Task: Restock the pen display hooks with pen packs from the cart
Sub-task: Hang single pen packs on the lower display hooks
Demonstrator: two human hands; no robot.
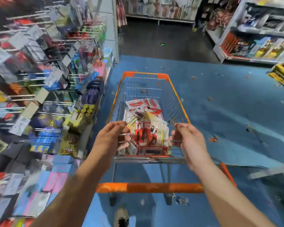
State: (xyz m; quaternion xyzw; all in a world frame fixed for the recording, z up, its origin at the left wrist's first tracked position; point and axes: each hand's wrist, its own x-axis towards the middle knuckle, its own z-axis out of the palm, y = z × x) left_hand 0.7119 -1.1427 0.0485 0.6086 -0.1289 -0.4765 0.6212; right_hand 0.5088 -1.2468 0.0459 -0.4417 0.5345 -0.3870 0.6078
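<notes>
In the aisle of a shop, on a blue floor (220, 112), stands an orange-rimmed wire cart (175, 94) with an orange push handle (154, 187) nearest the camera. The pen packs (146, 128) lie heaped in the near end of the cart's basket, mostly red-and-white cards with some yellowish ones among them; the far end of the basket shows bare wire.

Both forearms reach over the handle toward the basket. The left hand (111, 136) is at the basket's left side, its fingers (120, 124) curled at the upper wire of the rim; it seems to grip the wire, though blur keeps the contact from being certain. The right hand (188, 140) is at the right side, its fingers (179, 128) curled in the same way at the rim wire there. Neither hand holds a pack.

To the left, the pen display hooks (39, 76) jut out in rows, hung with carded goods, all heavily blurred. Below them are shelves of boxed stationery (59, 161). More shelving (252, 38) stands across the aisle at upper right. A shoe (121, 217) shows under the handle.
</notes>
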